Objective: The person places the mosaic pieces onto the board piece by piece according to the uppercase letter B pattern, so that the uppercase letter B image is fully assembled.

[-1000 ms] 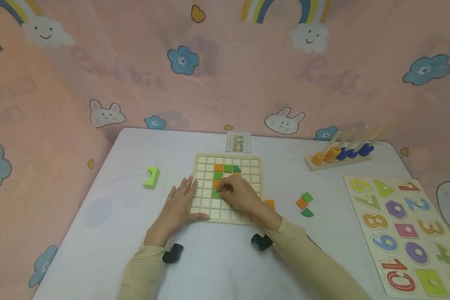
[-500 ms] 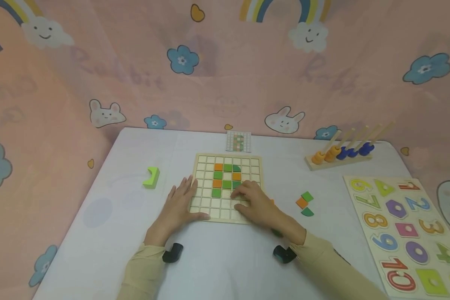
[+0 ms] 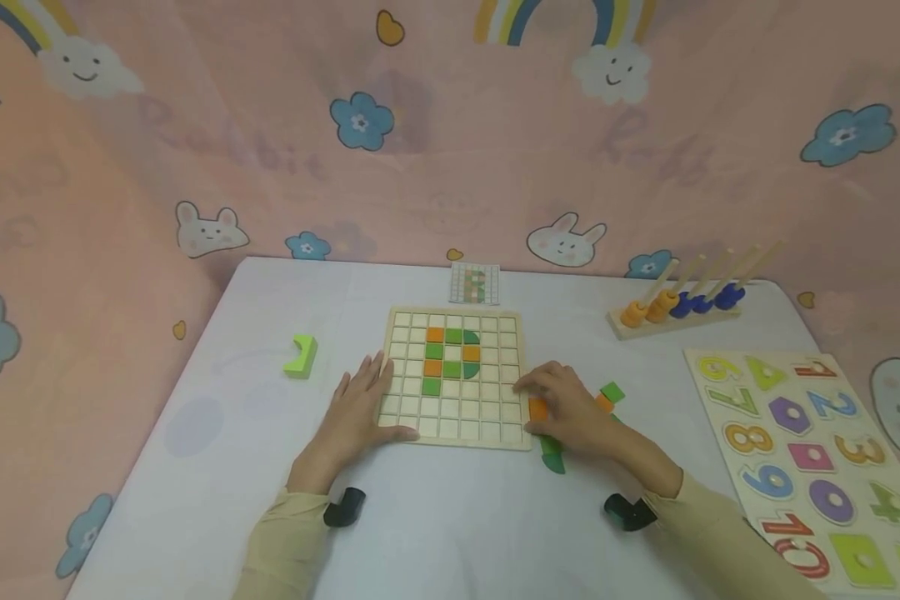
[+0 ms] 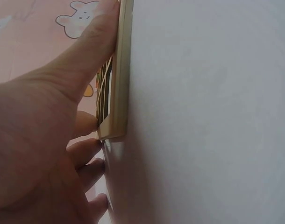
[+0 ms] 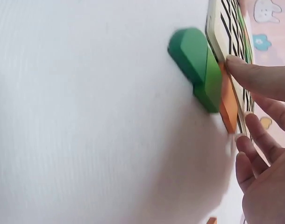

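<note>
In the head view, a wooden grid board lies flat on the table. Orange and green square tiles and dark green rounded tiles form a loop in its cells, with a green tile below at the left. My left hand rests at the board's near left corner, fingers extended along the side and thumb along the front edge. Just off the right edge, my right hand hovers with thumb and fingers apart over an orange tile. In the right wrist view, green and dark green tiles lie beside it.
A pattern card lies behind the board. Further right are loose tiles, partly hidden by my right hand, a bead stand and a number puzzle. A lime green notched block stands at the left.
My right hand has moved right, from the tiles on the board to the loose tiles beside its right edge. The rounded tile in the loop's lower right corner is uncovered. My left hand stays.
</note>
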A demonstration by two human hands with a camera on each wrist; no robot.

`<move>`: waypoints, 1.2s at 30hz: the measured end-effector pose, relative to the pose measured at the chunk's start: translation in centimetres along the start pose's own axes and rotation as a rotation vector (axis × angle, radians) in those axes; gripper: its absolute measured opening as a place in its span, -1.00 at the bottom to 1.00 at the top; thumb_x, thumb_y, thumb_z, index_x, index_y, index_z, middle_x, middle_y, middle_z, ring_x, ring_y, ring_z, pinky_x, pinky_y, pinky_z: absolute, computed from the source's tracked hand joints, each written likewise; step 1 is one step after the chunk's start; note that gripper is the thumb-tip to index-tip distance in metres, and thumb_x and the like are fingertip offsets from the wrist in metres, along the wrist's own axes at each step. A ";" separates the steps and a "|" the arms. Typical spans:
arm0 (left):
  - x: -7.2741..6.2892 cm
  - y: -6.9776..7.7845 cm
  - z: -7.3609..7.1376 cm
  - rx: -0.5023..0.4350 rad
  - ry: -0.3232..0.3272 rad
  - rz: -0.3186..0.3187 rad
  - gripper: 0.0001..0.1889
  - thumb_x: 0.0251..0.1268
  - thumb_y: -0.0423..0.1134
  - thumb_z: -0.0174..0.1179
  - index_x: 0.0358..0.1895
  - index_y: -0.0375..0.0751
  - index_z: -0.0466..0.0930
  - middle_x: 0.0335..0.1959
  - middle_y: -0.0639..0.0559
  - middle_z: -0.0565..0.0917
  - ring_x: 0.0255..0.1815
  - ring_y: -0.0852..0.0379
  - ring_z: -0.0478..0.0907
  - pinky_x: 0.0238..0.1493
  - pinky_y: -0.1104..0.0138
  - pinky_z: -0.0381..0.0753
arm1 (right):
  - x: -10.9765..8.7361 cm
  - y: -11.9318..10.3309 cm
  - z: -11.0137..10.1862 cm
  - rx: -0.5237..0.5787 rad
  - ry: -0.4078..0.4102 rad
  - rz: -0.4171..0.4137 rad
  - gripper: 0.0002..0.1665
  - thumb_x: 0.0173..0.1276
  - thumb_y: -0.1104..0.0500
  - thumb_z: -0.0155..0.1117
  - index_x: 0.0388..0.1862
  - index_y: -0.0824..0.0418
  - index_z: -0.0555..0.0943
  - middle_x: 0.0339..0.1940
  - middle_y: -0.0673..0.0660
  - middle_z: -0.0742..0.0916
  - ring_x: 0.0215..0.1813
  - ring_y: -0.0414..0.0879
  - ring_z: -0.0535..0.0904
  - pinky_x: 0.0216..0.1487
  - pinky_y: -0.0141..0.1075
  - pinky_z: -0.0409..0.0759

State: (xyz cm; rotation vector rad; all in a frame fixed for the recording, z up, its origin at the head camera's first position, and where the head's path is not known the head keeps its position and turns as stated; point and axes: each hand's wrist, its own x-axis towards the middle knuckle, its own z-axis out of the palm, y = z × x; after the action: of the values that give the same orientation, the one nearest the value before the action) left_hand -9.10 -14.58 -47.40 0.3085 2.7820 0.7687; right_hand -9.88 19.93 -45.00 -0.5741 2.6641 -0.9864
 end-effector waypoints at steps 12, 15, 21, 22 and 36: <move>-0.1 0.2 -0.1 0.004 0.009 0.002 0.29 0.02 0.18 0.61 0.71 -0.27 0.03 0.79 -0.16 -0.06 0.81 -0.18 -0.18 0.79 -0.16 -0.21 | -0.6 2.3 -1.1 -0.009 0.034 0.063 -0.53 0.27 0.20 0.61 0.11 0.22 0.64 0.07 0.15 0.70 0.21 0.14 0.50 0.39 0.20 0.49; 0.0 0.2 0.0 0.006 0.008 -0.003 0.29 0.01 0.18 0.62 0.71 -0.26 0.03 0.79 -0.15 -0.06 0.81 -0.18 -0.18 0.80 -0.15 -0.21 | -0.6 2.2 -1.1 0.000 0.029 0.079 -0.54 0.27 0.23 0.61 0.10 0.22 0.61 0.06 0.15 0.69 0.20 0.14 0.49 0.40 0.19 0.50; 0.0 0.2 0.1 0.012 0.014 -0.003 0.29 0.00 0.16 0.63 0.71 -0.28 0.05 0.78 -0.16 -0.05 0.81 -0.19 -0.16 0.79 -0.16 -0.19 | -0.4 1.8 -0.9 0.027 0.045 0.076 -0.63 0.29 0.42 0.50 0.01 0.20 0.61 0.03 0.14 0.71 0.25 0.16 0.56 0.44 0.20 0.56; 0.0 0.2 0.1 0.012 0.015 -0.003 0.29 -0.01 0.16 0.64 0.70 -0.28 0.06 0.78 -0.16 -0.04 0.81 -0.19 -0.16 0.79 -0.17 -0.19 | -0.3 1.7 -0.8 0.027 0.053 0.066 -0.65 0.29 0.45 0.47 -0.02 0.19 0.62 -0.01 0.12 0.72 0.20 0.14 0.58 0.38 0.17 0.59; 0.0 0.2 0.0 0.001 0.009 -0.007 0.29 0.01 0.17 0.62 0.71 -0.27 0.04 0.79 -0.15 -0.05 0.81 -0.18 -0.18 0.79 -0.16 -0.22 | 1.0 0.5 0.5 0.080 0.192 0.035 -0.77 0.37 0.28 0.52 -0.08 0.20 0.66 -0.30 0.06 0.70 -0.26 -0.12 0.51 -0.31 -0.45 0.50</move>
State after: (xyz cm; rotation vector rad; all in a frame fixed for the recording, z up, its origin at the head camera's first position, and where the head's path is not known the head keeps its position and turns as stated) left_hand -9.02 -14.43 -47.33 0.2967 2.7907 0.7688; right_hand -10.70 19.57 -45.77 -0.4341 2.7730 -1.1866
